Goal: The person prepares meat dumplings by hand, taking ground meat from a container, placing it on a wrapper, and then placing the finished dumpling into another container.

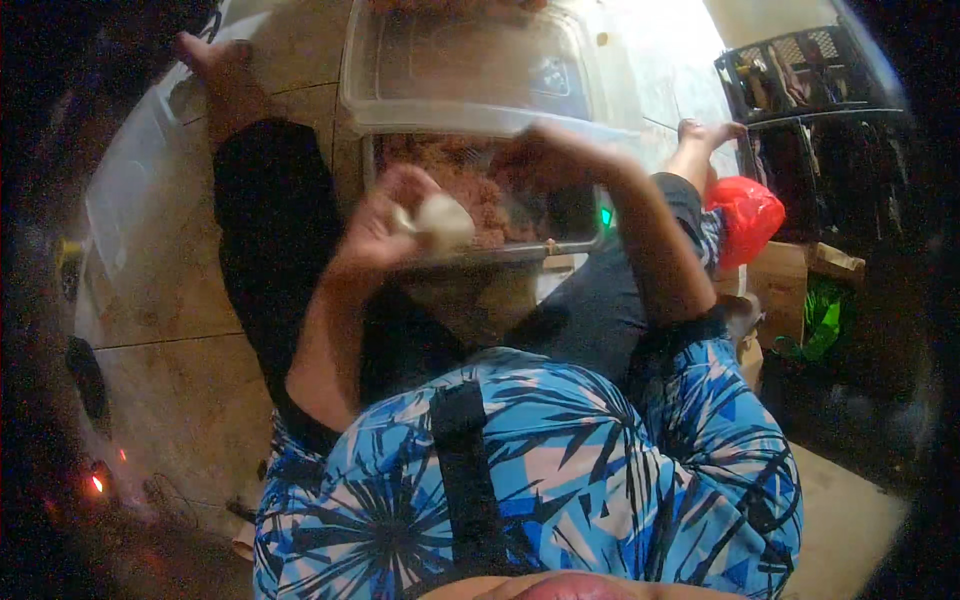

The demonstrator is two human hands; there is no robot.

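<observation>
My left hand (pixel 386 225) holds a pale, rounded, dough-like piece (pixel 444 223), blurred, between thumb and fingers. Below it stands a clear plastic container (pixel 370 161) with a crumbly reddish-brown mass (pixel 480 206) inside. Over the container's right part, my right hand (pixel 536 154) hangs with its fingers bent downward; it is blurred and dark at the fingertips, and whether they touch the mass cannot be told. Just beyond lies a larger translucent plastic tub or lid (pixel 472 114).
My legs are spread on the tiled floor (pixel 172 300) around the container. To the right are a red plastic bag (pixel 746 217), a cardboard box (pixel 776 285), a green plastic item (pixel 825 322) and a black rack (pixel 817 116) holding several things.
</observation>
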